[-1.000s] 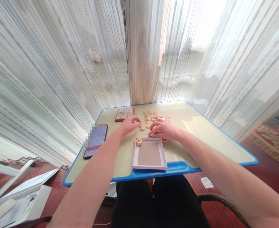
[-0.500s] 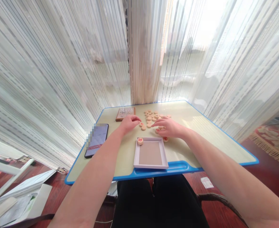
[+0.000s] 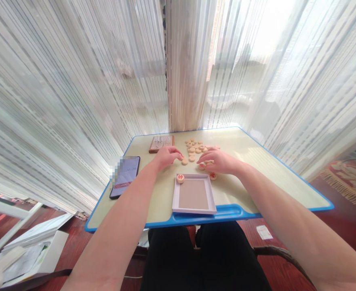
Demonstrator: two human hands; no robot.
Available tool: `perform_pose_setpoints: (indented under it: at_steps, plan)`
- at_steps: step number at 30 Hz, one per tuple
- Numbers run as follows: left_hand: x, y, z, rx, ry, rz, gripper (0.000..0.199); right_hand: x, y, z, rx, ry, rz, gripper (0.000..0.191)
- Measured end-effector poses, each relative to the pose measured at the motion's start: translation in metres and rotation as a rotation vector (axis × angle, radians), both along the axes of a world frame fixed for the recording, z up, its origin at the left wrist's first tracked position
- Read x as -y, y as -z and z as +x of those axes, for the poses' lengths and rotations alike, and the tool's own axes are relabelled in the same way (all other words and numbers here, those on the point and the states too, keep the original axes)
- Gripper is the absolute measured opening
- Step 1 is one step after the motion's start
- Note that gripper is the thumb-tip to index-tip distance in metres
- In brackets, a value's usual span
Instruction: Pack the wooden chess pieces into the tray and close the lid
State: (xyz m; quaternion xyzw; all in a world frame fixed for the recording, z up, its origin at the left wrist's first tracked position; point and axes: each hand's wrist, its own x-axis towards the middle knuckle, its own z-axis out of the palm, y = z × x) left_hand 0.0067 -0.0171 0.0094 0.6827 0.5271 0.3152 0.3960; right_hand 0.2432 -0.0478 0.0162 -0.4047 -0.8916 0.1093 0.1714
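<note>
My left hand (image 3: 167, 157) has its thumb and fingers closed at a round wooden Chinese chess piece (image 3: 182, 157), which they partly cover. A plain-faced piece (image 3: 184, 162) lies just beside those fingertips. My right hand (image 3: 219, 161) is open, its fingers apart over several pieces that it partly hides. By its fingertips sits a piece with a red mark (image 3: 201, 166), and another red-marked piece (image 3: 213, 176) rests below the palm. In the shallow white box (image 3: 176, 202), a piece with a red character (image 3: 180, 178) occupies the upper left corner.
Several more chess pieces (image 3: 195, 144) are scattered beyond my hands. A decorated box (image 3: 161, 143) lies at the back left, and a phone (image 3: 125, 178) near the left edge. The pale tabletop (image 3: 274, 182) has a blue rim; a curtain hangs behind it.
My left fingers have closed in over the red-marked piece, covering more of it. My right hand stays over its pieces with little movement. The whole view has shifted slightly.
</note>
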Motion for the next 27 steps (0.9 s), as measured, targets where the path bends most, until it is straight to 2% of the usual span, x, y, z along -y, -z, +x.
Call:
perform_pose_setpoints:
  at_steps: [4, 8, 13, 18, 22, 27]
  plan:
    - [0.007, -0.006, -0.001, -0.099, 0.119, -0.003, 0.016, -0.003, 0.005, -0.001, 0.023, 0.038, 0.029, 0.017]
    - [0.011, -0.009, 0.001, -0.143, 0.22, -0.057, 0.014, -0.005, 0.01, -0.003, 0.022, 0.074, 0.08, 0.021]
    - [0.01, -0.009, -0.002, -0.209, 0.328, -0.204, 0.014, -0.001, 0.006, -0.006, -0.097, 0.057, 0.114, 0.012]
    - [0.008, -0.014, -0.008, -0.203, 0.471, -0.347, 0.021, 0.023, -0.005, -0.019, -0.212, -0.078, 0.022, 0.029]
    - [0.007, -0.014, -0.01, -0.232, 0.478, -0.358, 0.02, 0.043, -0.01, -0.035, -0.07, -0.232, -0.054, 0.016]
    - [0.006, -0.013, -0.008, -0.25, 0.463, -0.351, 0.016, 0.049, -0.011, -0.04, 0.041, -0.293, -0.092, 0.016]
